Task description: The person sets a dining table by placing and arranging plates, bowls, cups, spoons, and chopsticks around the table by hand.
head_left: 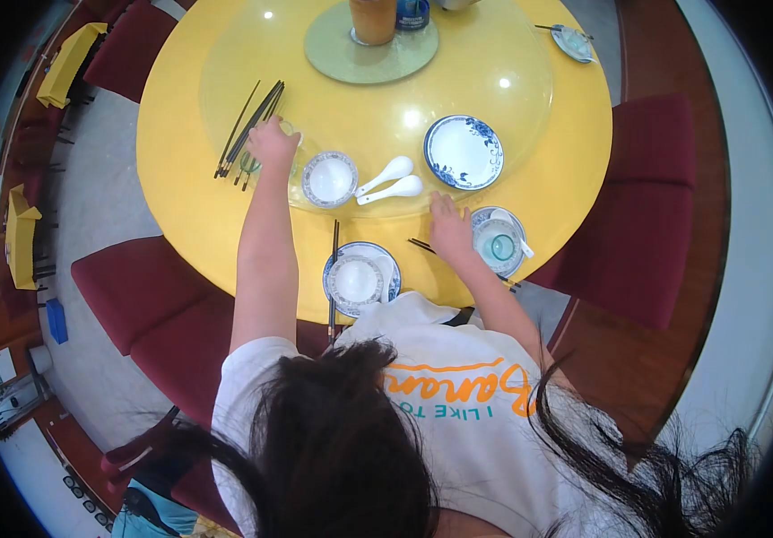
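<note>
My left hand point(274, 142) reaches over the glass tabletop with its fingers closed on a small clear glass cup point(290, 130), partly hidden by the hand. Just left lies a bunch of dark chopsticks point(245, 134), with a greenish glass cup point(249, 162) beside them. A patterned white bowl point(329, 178) and two white soup spoons point(393, 189) sit between my hands. My right hand point(449, 220) is open, palm down, its fingers stretched out near the turntable's edge. A stack of blue-rimmed plates point(464, 152) lies beyond it.
Before me is a place setting with a bowl point(355, 281), plate, spoon and chopsticks. Another, with a green glass cup point(499, 247), stands right of my right hand. A far setting point(573, 43) is at upper right. Maroon chairs point(642, 215) surround the yellow table point(185, 193).
</note>
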Motion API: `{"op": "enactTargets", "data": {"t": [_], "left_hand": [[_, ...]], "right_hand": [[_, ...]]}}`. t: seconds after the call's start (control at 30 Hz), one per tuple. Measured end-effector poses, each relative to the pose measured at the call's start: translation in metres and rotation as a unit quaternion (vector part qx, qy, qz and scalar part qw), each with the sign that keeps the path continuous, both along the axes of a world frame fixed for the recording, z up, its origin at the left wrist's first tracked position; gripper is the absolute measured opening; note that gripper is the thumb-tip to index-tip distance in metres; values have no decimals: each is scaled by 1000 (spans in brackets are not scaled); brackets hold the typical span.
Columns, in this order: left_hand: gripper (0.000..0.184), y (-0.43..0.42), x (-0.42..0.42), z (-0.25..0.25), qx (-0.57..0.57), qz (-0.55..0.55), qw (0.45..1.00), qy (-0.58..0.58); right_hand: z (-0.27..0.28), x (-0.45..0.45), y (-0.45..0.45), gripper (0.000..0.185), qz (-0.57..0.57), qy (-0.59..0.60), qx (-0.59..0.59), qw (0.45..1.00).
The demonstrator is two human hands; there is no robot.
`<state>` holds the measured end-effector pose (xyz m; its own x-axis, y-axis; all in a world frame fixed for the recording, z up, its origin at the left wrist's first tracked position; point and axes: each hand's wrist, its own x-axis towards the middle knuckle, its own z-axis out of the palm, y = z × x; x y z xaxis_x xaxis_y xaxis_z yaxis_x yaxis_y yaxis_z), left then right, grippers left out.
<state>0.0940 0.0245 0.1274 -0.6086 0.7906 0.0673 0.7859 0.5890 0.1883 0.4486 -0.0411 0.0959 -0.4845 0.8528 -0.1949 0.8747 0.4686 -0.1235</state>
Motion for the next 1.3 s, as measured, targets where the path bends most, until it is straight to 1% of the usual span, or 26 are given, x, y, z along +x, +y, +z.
{"op": "enactTargets", "data": {"t": [0.07,0.17,0.27,0.37,0.47,0.57,0.67,0.73,0.77,0.87,0.97,1.0,1.1,1.17,1.2,1.3], "left_hand": [[50,-1,3,-1,-16,-2,1000,11],[50,-4,0,-10,-7,-3,1000,9],[49,-3,-1,-18,6,-18,1000,10],[50,2,12,-14,-4,-28,999,16],[56,2,16,-14,-26,-37,999,21],[62,-13,17,-19,17,-60,997,39],[64,-22,33,-12,111,-60,991,44],[59,-43,44,-1,201,-96,973,65],[57,-65,38,-3,244,-110,961,74],[54,-132,69,3,289,-158,943,50],[54,-209,113,-8,200,-151,968,-20],[56,-236,116,-24,156,-141,977,-35],[59,-286,140,-40,59,-88,989,-99],[61,-301,138,-70,77,-82,979,-172],[62,-302,135,-74,86,-78,971,-208],[55,-300,123,-78,64,-103,964,-238]], "right_hand": [[3,-1,2,57,-16,18,-10,1000],[-3,-6,5,51,-44,1,-34,998],[-8,-2,9,53,-55,15,-23,998],[-2,8,15,54,-76,23,-29,996],[-5,11,18,54,-87,31,-13,996],[-27,12,20,51,-62,19,6,998],[-22,22,30,48,-77,27,-45,996],[-5,34,29,48,-79,68,-26,994],[-2,27,25,49,-77,87,-18,993],[26,61,16,48,-88,110,73,987],[43,91,3,49,-69,97,68,991],[36,89,-7,47,-32,106,104,988],[38,89,-33,45,-44,90,-22,995],[26,86,-47,44,-44,43,-29,998],[19,85,-53,44,-43,20,-33,998],[5,76,-60,45,-58,13,14,998]]}}
